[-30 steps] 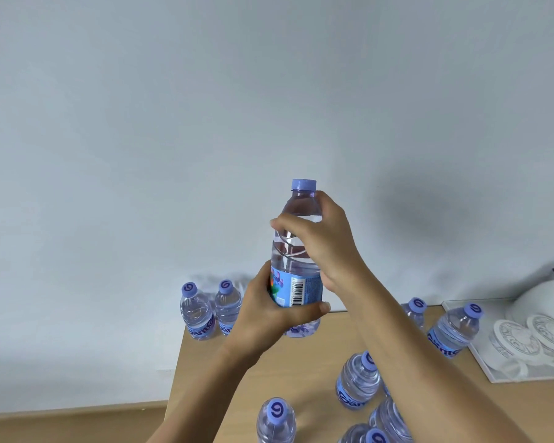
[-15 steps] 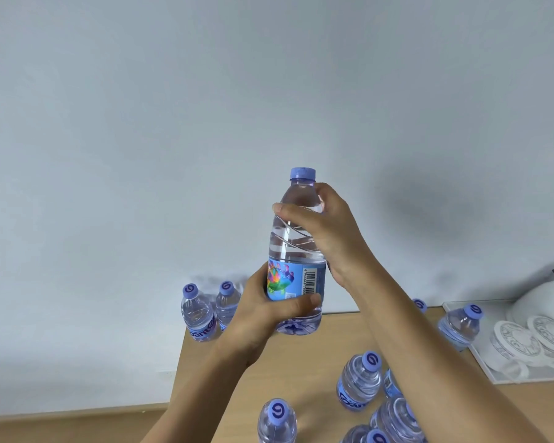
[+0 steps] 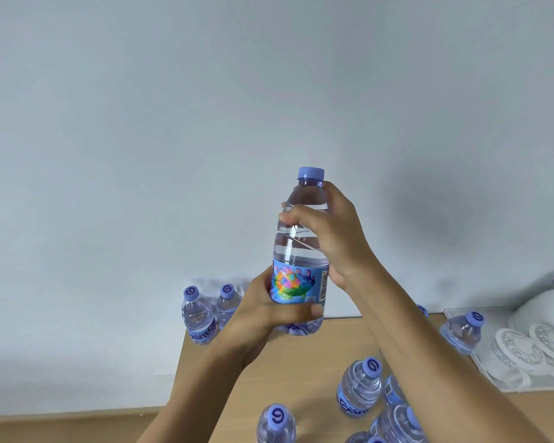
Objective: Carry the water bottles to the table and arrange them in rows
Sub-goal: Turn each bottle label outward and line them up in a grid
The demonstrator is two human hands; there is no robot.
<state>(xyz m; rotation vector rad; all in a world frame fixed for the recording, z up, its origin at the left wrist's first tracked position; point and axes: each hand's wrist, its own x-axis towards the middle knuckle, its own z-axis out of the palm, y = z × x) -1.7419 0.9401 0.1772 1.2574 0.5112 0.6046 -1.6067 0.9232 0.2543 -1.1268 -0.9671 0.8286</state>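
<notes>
I hold a clear water bottle [image 3: 296, 247] with a purple cap and blue label upright above the wooden table [image 3: 301, 372]. My left hand [image 3: 269, 318] grips its lower part around the label. My right hand [image 3: 330, 231] wraps its upper body below the cap. Two bottles [image 3: 199, 314] [image 3: 227, 303] stand side by side at the table's far left corner by the wall. Several more bottles [image 3: 360, 386] stand near the front, one [image 3: 277, 423] at the bottom edge, and another [image 3: 462, 330] at the right, partly hidden by my right arm.
A white tray [image 3: 522, 382] with white patterned lids and a white kettle [image 3: 544, 308] sits at the table's right. A pale wall rises right behind the table. The floor [image 3: 61, 426] shows to the left of the table.
The held bottle has been turned in my hands, so its colourful label picture now faces me instead of the barcode. It has also risen slightly.
</notes>
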